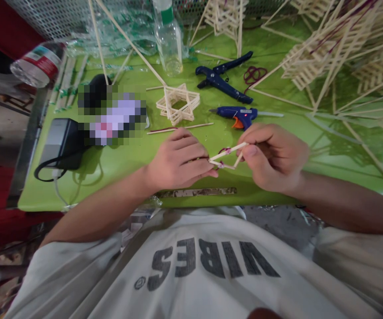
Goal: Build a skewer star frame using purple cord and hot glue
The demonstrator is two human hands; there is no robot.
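Note:
Between my two hands is a small frame of thin wooden sticks (237,147) with bits of dark red string on it. My left hand (181,161) grips its left end, fingers pressed together. The thumb and fingers of my right hand (271,157) pinch its right corner. Just beyond my hands a blue glue gun (241,114) with an orange trigger and a lit red light lies on its side. A star-shaped stack of sticks (179,104) rests past my left hand, and a loose stick (179,129) with dark red string lies in front of it.
Dark blue cutters (222,75) and a coil of dark red string (255,75) lie farther back. A clear bottle (168,42) stands behind the star. Tall stick structures (324,53) crowd the right. A power bank (63,141) with a cable sits left on the green table (125,177).

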